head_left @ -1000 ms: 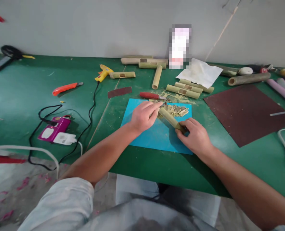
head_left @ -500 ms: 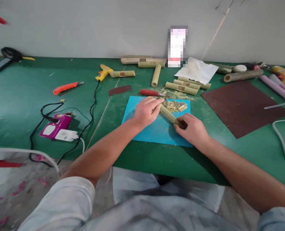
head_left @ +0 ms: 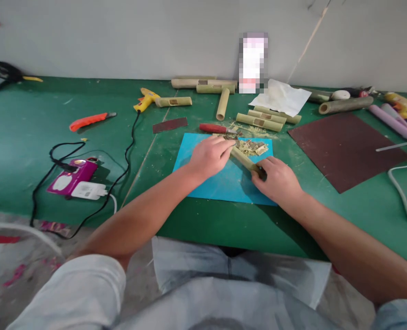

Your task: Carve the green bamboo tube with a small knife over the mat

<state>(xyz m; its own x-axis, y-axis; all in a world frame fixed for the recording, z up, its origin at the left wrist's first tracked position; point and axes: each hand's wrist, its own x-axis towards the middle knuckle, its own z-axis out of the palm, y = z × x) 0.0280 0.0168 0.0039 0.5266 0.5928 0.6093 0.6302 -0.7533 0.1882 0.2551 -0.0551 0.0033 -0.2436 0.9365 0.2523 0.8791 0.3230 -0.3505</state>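
Observation:
A pale green bamboo tube (head_left: 243, 158) lies slanted above a blue sheet (head_left: 220, 190), held between my two hands. My left hand (head_left: 210, 156) is closed around its far end, fingers bent over it. At the near end, my right hand (head_left: 278, 178) grips the tube with thumb and fingers. Just beyond the tube, a heap of bamboo shavings (head_left: 254, 147) covers the sheet's upper part. A red-handled carving tool (head_left: 213, 128) rests past my left hand, its tip among shavings.
Several cut bamboo tubes (head_left: 259, 122) lie at the back. A brown sandpaper sheet (head_left: 348, 151) is on the right. Leftward are a yellow glue gun (head_left: 146, 100), an orange utility knife (head_left: 89, 122) and a purple power strip (head_left: 73, 178) with cords. A phone (head_left: 252, 64) leans on the wall.
The view has shifted slightly. Both hands keep hold of the bamboo tube, which stays in nearly the same place over the blue sheet.

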